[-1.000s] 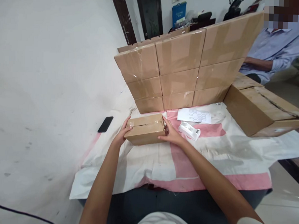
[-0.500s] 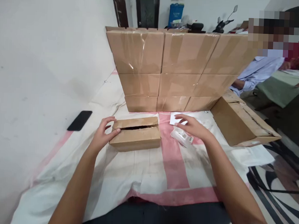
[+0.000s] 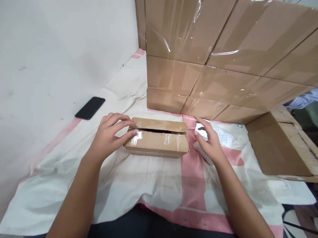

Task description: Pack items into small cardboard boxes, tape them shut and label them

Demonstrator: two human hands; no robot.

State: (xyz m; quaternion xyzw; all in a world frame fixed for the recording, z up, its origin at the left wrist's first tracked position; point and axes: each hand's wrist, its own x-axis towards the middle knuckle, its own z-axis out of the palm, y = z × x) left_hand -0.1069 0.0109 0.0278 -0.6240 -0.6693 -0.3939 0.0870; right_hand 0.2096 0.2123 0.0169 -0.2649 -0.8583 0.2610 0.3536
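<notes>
A small brown cardboard box (image 3: 160,140) lies on a white and pink cloth (image 3: 172,179), its top flaps slightly apart. My left hand (image 3: 109,134) rests on the box's left end, fingers spread over a strip of clear tape. My right hand (image 3: 210,144) sits just right of the box, curled over a white tape dispenser that it mostly hides. A white printed sheet (image 3: 221,134) lies behind that hand.
A wall of taped cardboard boxes (image 3: 217,55) stands close behind. A larger open carton (image 3: 281,145) lies at the right. A black phone (image 3: 90,107) rests on the floor at the left. A person's blue sleeve (image 3: 310,99) shows at the far right.
The view has moved closer and lower. My left hand has shifted onto the box's left top corner. My right hand has come down from the sheet onto the tape dispenser.
</notes>
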